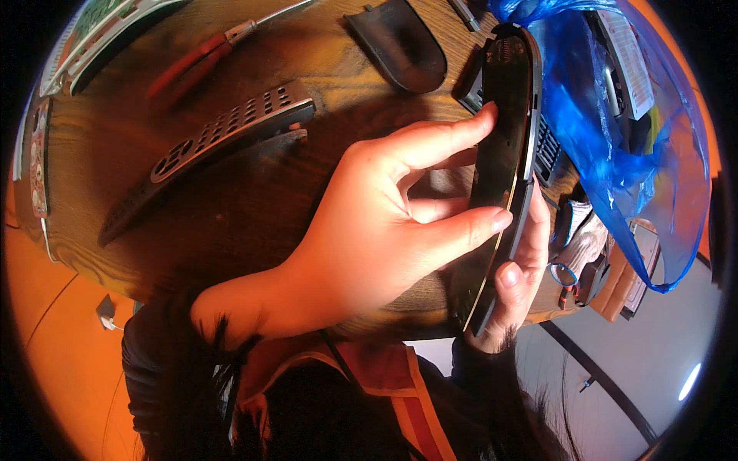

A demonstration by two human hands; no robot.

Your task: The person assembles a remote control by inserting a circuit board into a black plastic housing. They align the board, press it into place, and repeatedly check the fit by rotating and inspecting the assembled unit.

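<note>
A long, dark circuit board (pixel 501 115) stands on edge along a curved black remote-control shell (pixel 530 154). My left hand (pixel 384 215) grips the board: the thumb presses near its lower edge and the index fingertip touches it higher up, while other fingers go behind it. From the right side, my right hand (pixel 523 284) is closed round the lower end of the shell, its thumb on the near side. To the left lies a remote-control casing (pixel 231 127) with rows of button holes. A smooth black cover (pixel 396 46) rests on the table at the far side.
A red-handled screwdriver (pixel 200 65) lies at the far left of the wooden table (pixel 84 169). Beside it are a white-edged part with a green board (pixel 100 34) and a narrow strip (pixel 38 157). A blue plastic bag (pixel 592 115) hangs at the right, near a small magnifier (pixel 563 275).
</note>
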